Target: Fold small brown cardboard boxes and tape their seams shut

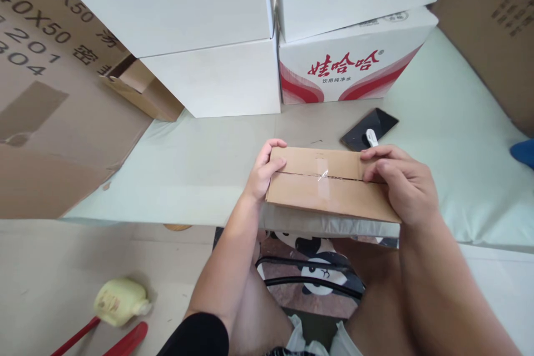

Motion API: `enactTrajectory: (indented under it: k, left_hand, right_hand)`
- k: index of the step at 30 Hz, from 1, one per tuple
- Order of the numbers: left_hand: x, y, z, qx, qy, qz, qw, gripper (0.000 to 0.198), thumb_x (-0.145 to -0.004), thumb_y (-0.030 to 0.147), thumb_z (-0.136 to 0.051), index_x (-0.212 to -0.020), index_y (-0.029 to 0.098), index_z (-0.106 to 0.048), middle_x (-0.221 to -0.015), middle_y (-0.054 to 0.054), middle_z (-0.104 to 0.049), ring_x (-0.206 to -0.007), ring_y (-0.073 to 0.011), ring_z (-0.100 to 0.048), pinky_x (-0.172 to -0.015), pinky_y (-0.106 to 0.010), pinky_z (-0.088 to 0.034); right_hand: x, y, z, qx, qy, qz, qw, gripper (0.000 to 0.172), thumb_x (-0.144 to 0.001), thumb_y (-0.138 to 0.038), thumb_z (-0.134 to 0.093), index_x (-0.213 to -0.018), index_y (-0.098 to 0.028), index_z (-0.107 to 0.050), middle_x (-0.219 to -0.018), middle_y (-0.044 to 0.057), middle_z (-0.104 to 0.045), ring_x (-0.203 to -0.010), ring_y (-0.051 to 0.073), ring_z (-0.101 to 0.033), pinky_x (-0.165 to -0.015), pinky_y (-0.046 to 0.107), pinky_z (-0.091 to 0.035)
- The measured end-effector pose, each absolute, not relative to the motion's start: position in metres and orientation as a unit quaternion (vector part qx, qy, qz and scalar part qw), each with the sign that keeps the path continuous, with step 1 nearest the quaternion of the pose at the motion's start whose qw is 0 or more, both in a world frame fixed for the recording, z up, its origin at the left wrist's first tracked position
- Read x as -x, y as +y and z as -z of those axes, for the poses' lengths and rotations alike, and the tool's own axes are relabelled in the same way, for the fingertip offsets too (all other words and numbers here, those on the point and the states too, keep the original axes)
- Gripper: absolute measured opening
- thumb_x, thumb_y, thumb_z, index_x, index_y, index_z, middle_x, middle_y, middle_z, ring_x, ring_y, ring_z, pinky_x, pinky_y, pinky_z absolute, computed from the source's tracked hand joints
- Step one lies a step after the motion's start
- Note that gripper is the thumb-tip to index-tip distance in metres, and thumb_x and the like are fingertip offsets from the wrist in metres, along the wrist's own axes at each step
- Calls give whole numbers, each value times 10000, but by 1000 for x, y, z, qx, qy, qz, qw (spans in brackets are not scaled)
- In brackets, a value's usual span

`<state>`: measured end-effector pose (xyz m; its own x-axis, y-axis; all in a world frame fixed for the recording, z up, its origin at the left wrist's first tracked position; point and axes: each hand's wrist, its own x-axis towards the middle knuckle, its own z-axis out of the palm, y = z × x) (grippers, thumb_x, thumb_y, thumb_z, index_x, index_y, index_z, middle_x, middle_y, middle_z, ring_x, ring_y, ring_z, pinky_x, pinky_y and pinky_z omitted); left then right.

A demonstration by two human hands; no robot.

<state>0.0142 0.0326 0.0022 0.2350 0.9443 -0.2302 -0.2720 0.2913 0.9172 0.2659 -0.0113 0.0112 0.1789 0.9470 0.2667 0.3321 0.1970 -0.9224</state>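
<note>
A small brown cardboard box (325, 186) lies at the near edge of the pale green table (200, 161), its two top flaps closed and a strip of clear tape across the seam. My left hand (263, 171) grips the box's left end, fingers curled over the top edge. My right hand (399, 182) rests on the right end, fingers pressed on the flap seam. A black phone (369, 128) with a small white object on it lies just behind the box.
White cartons (200, 28) and a red-and-white printed carton (350, 67) are stacked at the back. Large brown cardboard (54, 105) leans at left, more at far right (496, 28). A yellow bottle (119, 300) and red handles (125, 339) lie on the floor. A panda-print stool (317, 272) sits below.
</note>
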Motion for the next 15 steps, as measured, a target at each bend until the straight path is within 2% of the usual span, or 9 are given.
enactTrajectory:
  k: [6,15]
  left_hand:
    - [-14,32,-2,-393,430,-450,677,466,-673,356,-736,-1059,256,-495,-846,22,-583,-657,-144,-567,-605,-266,-446]
    - [-14,32,-3,-393,428,-450,679,484,-658,365,-745,-1053,251,-490,-843,22,-582,-652,-141,-560,-596,-265,-445]
  right_hand:
    - [-266,-13,-11,560,-570,-299,521,377,-856,-355,-596,-510,-232,-683,-901,74,-711,-927,234,-646,-880,413,-472]
    - [-267,-13,-8,547,-566,-303,537,331,-868,-306,-585,-577,-232,-723,-919,67,-706,-901,230,-639,-898,428,-452]
